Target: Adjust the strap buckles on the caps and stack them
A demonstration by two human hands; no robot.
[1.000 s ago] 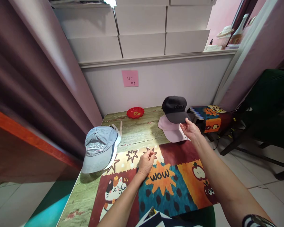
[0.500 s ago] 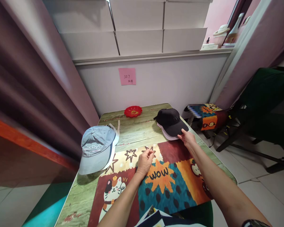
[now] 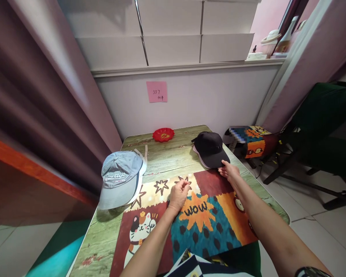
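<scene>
Blue cap (image 3: 119, 177) covers white cap (image 3: 143, 172) at the tabletop's (image 3: 167, 161) left edge; your left hand (image 3: 178, 194) rests, fingers curled in, on the mat (image 3: 213, 182). Near the right edge, black cap (image 3: 209, 146) tops pink cap (image 3: 198, 154): both pairs look stacked. Your right hand (image 3: 229, 170) touches the brim, pinch unclear; its withdrawal seems left.

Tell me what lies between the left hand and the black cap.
Between the left hand and black cap, the head view shows the mat, then bare tabletop.
</scene>
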